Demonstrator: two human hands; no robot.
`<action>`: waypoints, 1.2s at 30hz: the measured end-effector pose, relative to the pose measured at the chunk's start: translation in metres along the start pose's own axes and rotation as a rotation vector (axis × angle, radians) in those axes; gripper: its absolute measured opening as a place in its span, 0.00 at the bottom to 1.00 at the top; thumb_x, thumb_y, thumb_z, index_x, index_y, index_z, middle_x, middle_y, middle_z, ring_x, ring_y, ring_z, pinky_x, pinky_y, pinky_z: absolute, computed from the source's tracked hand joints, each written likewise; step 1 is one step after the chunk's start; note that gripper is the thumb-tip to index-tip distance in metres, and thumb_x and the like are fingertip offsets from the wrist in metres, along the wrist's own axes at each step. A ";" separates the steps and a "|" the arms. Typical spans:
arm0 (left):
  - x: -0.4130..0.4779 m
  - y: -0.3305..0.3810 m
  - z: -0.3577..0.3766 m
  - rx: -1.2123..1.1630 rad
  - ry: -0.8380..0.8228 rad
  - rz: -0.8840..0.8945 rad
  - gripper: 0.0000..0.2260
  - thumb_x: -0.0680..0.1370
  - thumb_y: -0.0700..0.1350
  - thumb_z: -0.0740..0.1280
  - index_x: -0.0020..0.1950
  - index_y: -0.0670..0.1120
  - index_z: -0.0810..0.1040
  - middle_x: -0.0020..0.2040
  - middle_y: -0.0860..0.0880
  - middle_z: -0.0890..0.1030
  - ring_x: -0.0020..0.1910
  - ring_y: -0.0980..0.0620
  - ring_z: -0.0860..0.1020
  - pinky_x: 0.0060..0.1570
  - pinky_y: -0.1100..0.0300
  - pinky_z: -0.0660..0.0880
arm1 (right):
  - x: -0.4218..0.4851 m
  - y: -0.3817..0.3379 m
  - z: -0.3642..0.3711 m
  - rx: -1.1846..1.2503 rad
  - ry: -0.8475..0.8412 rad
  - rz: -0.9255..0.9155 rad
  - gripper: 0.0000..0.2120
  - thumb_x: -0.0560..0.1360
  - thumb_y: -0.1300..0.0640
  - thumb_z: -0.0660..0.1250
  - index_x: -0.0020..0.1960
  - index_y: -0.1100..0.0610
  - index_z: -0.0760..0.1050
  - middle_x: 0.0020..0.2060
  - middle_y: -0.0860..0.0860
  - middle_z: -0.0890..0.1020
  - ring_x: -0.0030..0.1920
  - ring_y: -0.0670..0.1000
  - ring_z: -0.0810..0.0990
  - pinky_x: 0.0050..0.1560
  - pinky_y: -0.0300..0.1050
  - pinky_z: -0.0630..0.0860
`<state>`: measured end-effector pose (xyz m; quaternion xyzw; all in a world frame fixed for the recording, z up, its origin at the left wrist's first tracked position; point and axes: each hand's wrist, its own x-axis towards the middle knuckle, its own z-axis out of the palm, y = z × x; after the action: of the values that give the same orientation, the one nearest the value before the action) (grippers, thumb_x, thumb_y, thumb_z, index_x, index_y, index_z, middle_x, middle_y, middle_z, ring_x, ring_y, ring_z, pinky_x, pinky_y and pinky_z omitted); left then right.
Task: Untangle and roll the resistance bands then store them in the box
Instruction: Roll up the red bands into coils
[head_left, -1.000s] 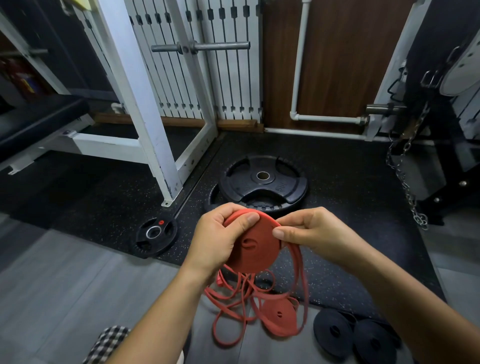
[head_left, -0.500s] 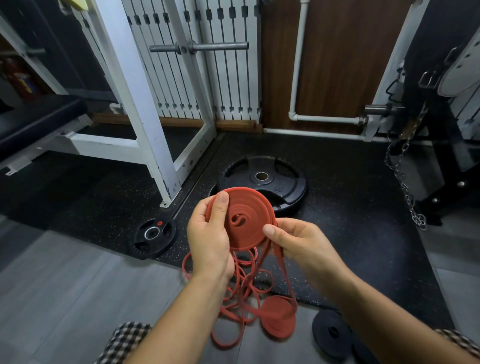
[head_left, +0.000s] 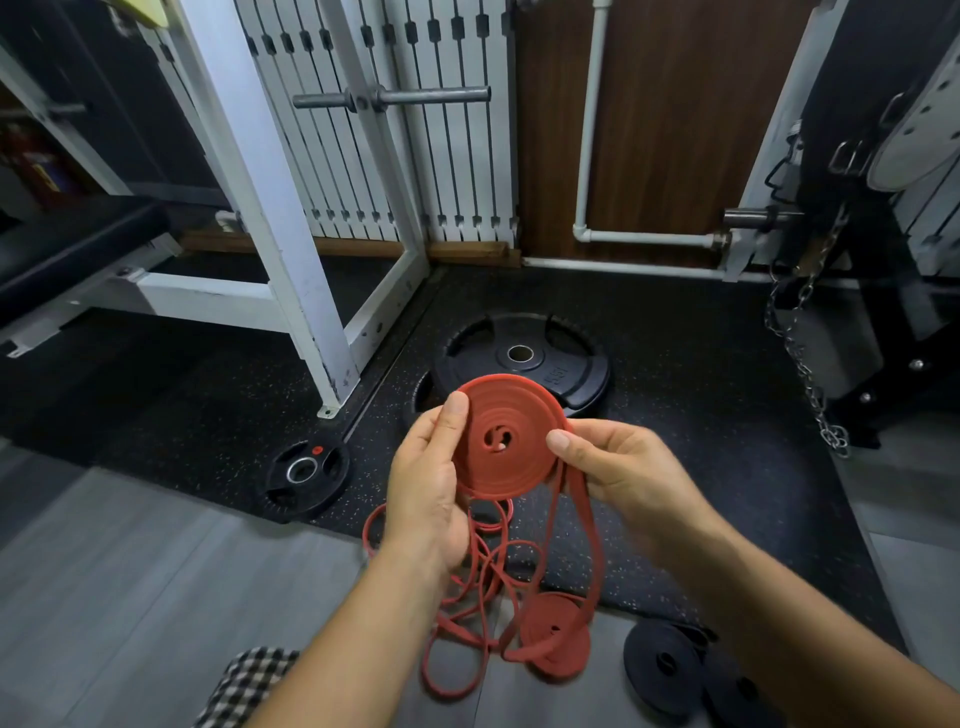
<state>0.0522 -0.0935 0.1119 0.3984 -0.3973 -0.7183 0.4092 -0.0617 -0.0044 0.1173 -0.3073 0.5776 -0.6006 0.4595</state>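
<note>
The red coil (head_left: 506, 434) sits upright between both hands; the left hand (head_left: 426, 499) grips its left rim, thumb flat on the face. The right hand (head_left: 628, 473) pinches its right edge, loose band (head_left: 576, 525) hanging below.

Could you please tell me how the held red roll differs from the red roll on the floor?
The held roll is gripped upright by the left hand and right hand; the floor roll lies flat on the floor, unheld. The held roll trails a loose unwound length; the floor roll looks fully wound. Both are red spiral coils.
</note>
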 end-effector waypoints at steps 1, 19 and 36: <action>0.002 0.005 -0.005 0.062 -0.079 -0.045 0.10 0.71 0.52 0.68 0.42 0.45 0.78 0.36 0.47 0.82 0.36 0.49 0.79 0.45 0.52 0.77 | 0.001 -0.004 -0.006 -0.049 -0.017 0.013 0.07 0.75 0.62 0.64 0.44 0.57 0.82 0.37 0.53 0.85 0.37 0.47 0.83 0.38 0.34 0.77; 0.004 0.003 -0.019 0.720 -0.350 0.261 0.08 0.71 0.49 0.70 0.43 0.46 0.84 0.40 0.48 0.84 0.42 0.52 0.81 0.48 0.52 0.75 | 0.004 -0.011 -0.014 -0.506 -0.106 0.036 0.03 0.70 0.58 0.72 0.41 0.50 0.82 0.38 0.50 0.86 0.42 0.47 0.84 0.47 0.38 0.80; 0.002 0.006 -0.014 0.332 -0.028 0.215 0.07 0.76 0.42 0.67 0.38 0.47 0.81 0.35 0.48 0.83 0.37 0.51 0.80 0.44 0.53 0.78 | 0.004 -0.001 -0.007 -0.408 -0.027 0.006 0.04 0.73 0.54 0.68 0.45 0.52 0.82 0.41 0.57 0.84 0.35 0.47 0.79 0.39 0.39 0.77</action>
<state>0.0656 -0.1009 0.1115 0.4058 -0.5562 -0.6005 0.4068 -0.0698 -0.0050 0.1164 -0.4002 0.6819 -0.4658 0.3973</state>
